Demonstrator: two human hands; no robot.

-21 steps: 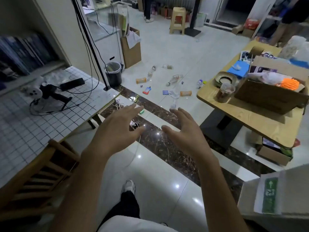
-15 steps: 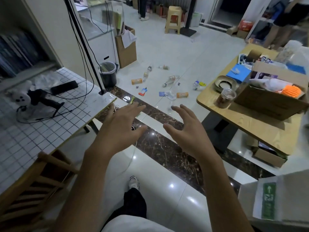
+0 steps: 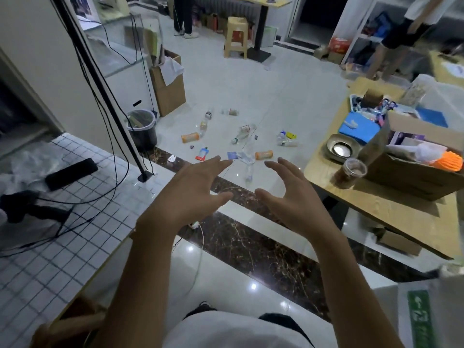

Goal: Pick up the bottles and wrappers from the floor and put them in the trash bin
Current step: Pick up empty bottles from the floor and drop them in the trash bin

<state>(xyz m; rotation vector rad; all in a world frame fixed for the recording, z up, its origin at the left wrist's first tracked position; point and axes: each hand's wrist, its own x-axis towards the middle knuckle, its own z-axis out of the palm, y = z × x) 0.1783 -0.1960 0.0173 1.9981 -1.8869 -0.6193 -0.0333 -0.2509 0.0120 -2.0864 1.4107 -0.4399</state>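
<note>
Bottles and wrappers: scattered on the far pale floor (image 3: 288, 101), among them an orange bottle (image 3: 263, 154), a second orange bottle (image 3: 190, 137), a blue wrapper (image 3: 232, 155). Trash bin (image 3: 141, 129): far left, beside a cardboard box (image 3: 169, 91). Left hand (image 3: 190, 194), right hand (image 3: 293, 202): raised, fingers spread wide, holding nothing. Risk: loose white cable (image 3: 200, 247) on the near floor may snag a foot; round bottles may roll when grasped.
</note>
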